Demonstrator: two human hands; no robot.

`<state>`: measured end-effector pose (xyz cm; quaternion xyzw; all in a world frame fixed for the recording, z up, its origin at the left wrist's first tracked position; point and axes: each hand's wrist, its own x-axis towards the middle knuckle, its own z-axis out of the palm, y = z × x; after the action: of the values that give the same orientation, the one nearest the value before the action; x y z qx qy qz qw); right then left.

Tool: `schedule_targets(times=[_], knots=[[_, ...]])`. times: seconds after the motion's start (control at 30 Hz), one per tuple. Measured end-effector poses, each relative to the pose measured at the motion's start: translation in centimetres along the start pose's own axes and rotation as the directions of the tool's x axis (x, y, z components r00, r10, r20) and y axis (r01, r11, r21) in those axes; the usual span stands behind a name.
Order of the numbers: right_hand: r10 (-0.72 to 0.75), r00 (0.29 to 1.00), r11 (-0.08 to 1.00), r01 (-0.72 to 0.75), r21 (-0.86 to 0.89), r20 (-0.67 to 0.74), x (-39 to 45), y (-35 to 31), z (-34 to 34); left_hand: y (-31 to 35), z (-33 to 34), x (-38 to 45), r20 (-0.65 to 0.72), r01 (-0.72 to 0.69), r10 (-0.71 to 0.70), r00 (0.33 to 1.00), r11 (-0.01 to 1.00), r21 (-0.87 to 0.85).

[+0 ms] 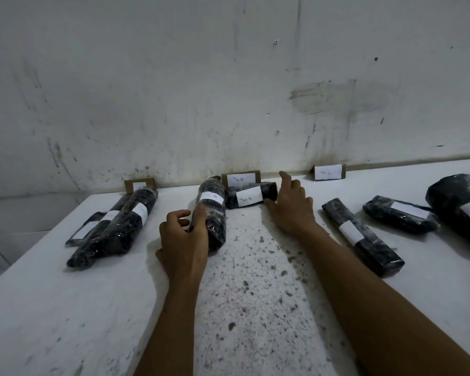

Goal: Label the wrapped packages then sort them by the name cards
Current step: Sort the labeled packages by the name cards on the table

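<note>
Black film-wrapped packages with white labels lie on a white table [244, 308]. Three brown name cards lean on the wall: left card [139, 184], middle card [241, 178], right card [329, 172]. Below the middle card lie a round package [215, 221] and a box-shaped package [251, 198], both labelled. My left hand [182, 237] touches the round package's left side with its thumb, its fingers loosely curled and holding nothing. My right hand [291, 204] is spread, with the thumb against the box-shaped package's right end.
Two long packages [120, 229] lie crossed below the left card. At the right are a long bar package [361, 234], a flat package [399, 217] and a big bundle [459, 207]. A stained wall [228, 90] backs the table. The table's left edge drops off.
</note>
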<state>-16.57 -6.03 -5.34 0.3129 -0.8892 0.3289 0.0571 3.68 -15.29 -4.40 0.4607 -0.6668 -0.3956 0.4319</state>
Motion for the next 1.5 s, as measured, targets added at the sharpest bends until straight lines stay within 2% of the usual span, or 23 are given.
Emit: schedule_targets(times=[0.13, 0.23, 0.3, 0.37, 0.43, 0.47, 0.57, 0.7, 0.8, 0.93, 1.1, 1.2, 1.3, 1.37, 1.43, 1.5], knots=[[-0.065, 0.995, 0.998, 0.067, 0.016, -0.079, -2.0, -0.7, -0.8, 0.0, -0.3, -0.3, -0.036, -0.026, 0.024, 0.999, 0.999, -0.045], [-0.178, 0.975, 0.984, 0.178, -0.010, -0.135, -3.8, -1.1, -2.1, 0.4, -0.5, -1.0, -0.122, -0.167, 0.158, 0.980, 0.984, -0.066], [-0.256, 0.953, 0.967, 0.251, -0.053, -0.163, -5.0, -1.3, -3.4, 0.9, -0.7, -1.7, -0.216, -0.352, 0.334, 0.918, 0.935, -0.052], [-0.301, 0.936, 0.954, 0.295, -0.057, -0.183, -6.1, -1.1, -4.9, 1.5, -0.7, -2.2, -0.280, -0.537, 0.519, 0.807, 0.844, 0.018], [-0.324, 0.924, 0.944, 0.329, -0.007, -0.204, -7.5, -0.2, -7.0, 2.4, -0.4, -3.7, -0.264, -0.650, 0.638, 0.724, 0.758, 0.048], [-0.340, 0.915, 0.936, 0.351, 0.011, -0.219, -8.1, 0.4, -8.0, 2.8, -0.1, -4.5, -0.224, -0.681, 0.669, 0.708, 0.732, 0.033], [-0.369, 0.894, 0.928, 0.368, -0.054, -0.254, -9.9, 3.1, -11.1, 3.7, 1.3, -7.3, 0.011, -0.739, 0.741, 0.672, 0.671, -0.062], [-0.252, 0.923, 0.968, 0.238, -0.082, -0.291, -11.3, 8.0, -14.2, 3.6, 2.8, -9.7, 0.418, -0.765, 0.729, 0.542, 0.634, -0.114], [-0.126, 0.920, 0.992, 0.120, -0.041, -0.371, -12.0, 11.4, -15.9, 3.2, 3.4, -9.9, 0.597, -0.764, 0.652, 0.467, 0.638, -0.099], [-0.027, 0.949, 0.998, 0.006, -0.065, -0.315, -12.1, 13.0, -15.9, 2.8, 3.6, -9.8, 0.636, -0.748, 0.621, 0.458, 0.656, -0.102], [-0.003, 0.982, 0.993, -0.019, -0.115, -0.189, -12.1, 12.6, -14.8, 2.8, 3.8, -9.8, 0.658, -0.756, 0.603, 0.452, 0.650, -0.076], [-0.033, 0.958, 0.984, -0.019, -0.179, -0.286, -11.9, 12.3, -15.2, 2.8, 3.8, -9.8, 0.663, -0.762, 0.600, 0.448, 0.644, -0.067], [-0.048, 0.857, 0.901, -0.185, -0.393, -0.514, -11.4, 12.3, -17.0, 2.8, 3.8, -9.8, 0.665, -0.764, 0.597, 0.449, 0.642, -0.060], [0.044, 0.830, 0.810, -0.356, -0.466, -0.557, -11.1, 12.7, -18.2, 2.7, 3.9, -9.8, 0.665, -0.763, 0.594, 0.453, 0.644, -0.055], [0.243, 0.848, 0.700, -0.490, -0.520, -0.472, -11.1, 13.6, -18.7, 2.8, 3.9, -9.8, 0.668, -0.759, 0.590, 0.454, 0.649, -0.057], [0.378, 0.834, 0.617, -0.550, -0.563, -0.402, -11.0, 14.5, -18.5, 2.8, 4.0, -9.8, 0.673, -0.757, 0.588, 0.450, 0.651, -0.063]])
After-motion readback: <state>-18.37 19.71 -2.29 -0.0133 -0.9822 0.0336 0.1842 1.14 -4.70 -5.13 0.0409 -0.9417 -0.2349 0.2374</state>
